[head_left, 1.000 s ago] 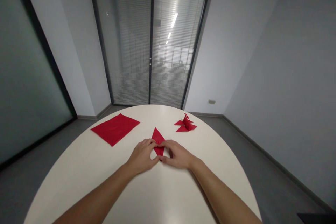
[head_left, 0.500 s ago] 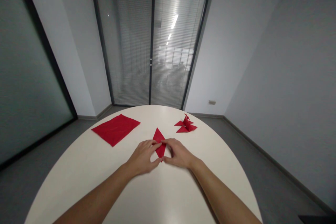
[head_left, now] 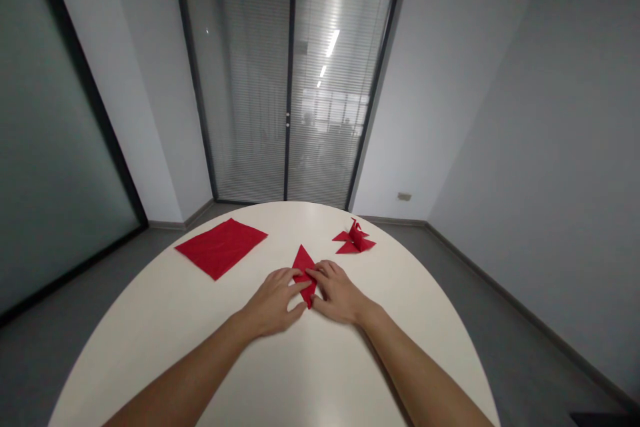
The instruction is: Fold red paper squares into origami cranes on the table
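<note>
Filling the lower part of the view, a round white table (head_left: 175, 307) stands in a grey-walled room, in front of dark-framed glass doors (head_left: 287, 80) with closed blinds. A flat red sheet (head_left: 220, 247) lies at the far left of the table, and a small folded red figure (head_left: 354, 240) sits at the far right, well apart from the sheet. A wall socket (head_left: 403, 197) shows low on the wall behind.

Both bare forearms reach forward to the middle of the table. The left hand (head_left: 273, 300) and right hand (head_left: 340, 292) lie close together, palms down, with a folded red paper (head_left: 303, 259) between them. Neither hand is clenched. The outstretched fingertips of both press on the paper's near part, while its pointed far end lies flat on the table beyond them.
</note>
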{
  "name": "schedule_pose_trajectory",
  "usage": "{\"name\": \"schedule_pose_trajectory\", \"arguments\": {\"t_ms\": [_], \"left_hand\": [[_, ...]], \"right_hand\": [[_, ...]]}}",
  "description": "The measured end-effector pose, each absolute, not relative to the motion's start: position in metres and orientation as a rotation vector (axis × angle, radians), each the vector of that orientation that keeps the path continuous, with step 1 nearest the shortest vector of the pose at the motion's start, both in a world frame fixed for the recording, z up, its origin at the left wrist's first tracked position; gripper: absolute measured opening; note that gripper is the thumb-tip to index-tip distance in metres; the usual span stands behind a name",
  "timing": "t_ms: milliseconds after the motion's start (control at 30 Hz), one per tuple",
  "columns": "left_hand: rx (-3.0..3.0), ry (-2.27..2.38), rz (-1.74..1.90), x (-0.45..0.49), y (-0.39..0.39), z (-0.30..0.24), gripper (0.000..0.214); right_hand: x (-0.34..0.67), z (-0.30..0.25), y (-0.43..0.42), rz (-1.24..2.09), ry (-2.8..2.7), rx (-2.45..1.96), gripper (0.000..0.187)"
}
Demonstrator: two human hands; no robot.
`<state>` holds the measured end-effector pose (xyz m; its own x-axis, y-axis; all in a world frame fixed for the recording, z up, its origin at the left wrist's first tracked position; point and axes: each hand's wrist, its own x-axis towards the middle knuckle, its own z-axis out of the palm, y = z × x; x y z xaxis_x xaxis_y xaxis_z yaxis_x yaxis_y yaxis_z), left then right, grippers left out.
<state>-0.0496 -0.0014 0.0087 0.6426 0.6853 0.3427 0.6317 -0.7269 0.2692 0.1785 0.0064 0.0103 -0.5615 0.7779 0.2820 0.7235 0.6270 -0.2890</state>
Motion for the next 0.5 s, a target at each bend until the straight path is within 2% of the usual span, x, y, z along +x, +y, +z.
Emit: {"name": "schedule_pose_trajectory", "arguments": {"t_ms": [200, 500], "left_hand": [[2.72, 1.075, 0.643, -0.049, 0.0, 0.007, 0.045], [2.662, 1.163, 0.633, -0.048, -0.001, 0.006, 0.044]], "right_hand": [[0.179, 0.006, 0.006, 0.175, -2.461, -1.277, 0.062], [0.194, 0.007, 0.007, 0.345, -2.435, -1.517, 0.087]]}}
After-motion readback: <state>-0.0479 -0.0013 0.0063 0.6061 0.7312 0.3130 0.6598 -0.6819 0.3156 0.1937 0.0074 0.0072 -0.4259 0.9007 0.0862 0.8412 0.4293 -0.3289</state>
